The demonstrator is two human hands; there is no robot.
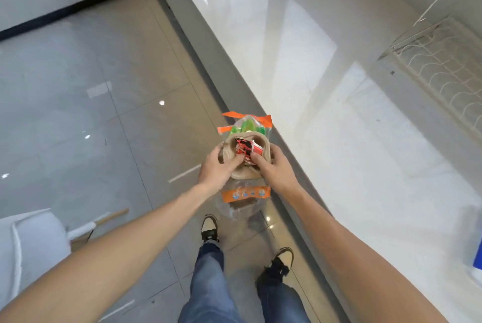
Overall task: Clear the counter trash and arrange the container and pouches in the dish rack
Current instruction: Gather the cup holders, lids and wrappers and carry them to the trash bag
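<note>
Below, both hands together over the floor [78,87], just left of the counter [339,114] edge. Left hand [217,170] closed on the left rim of a tan cup [262,144], thumb pressing a red packet [243,149] inside. Right hand [275,170] closed on the right rim, forefinger on the same packet. Clear bag [245,193] with orange bands under the cup, green contents at its far end. White wire rack [448,72] far right on the counter, well apart. Two shoes near, on the tiles.

Both bare arms reach forward. The left hand [217,170] and right hand [273,166] meet, fingers curled in a closed grip.
</note>
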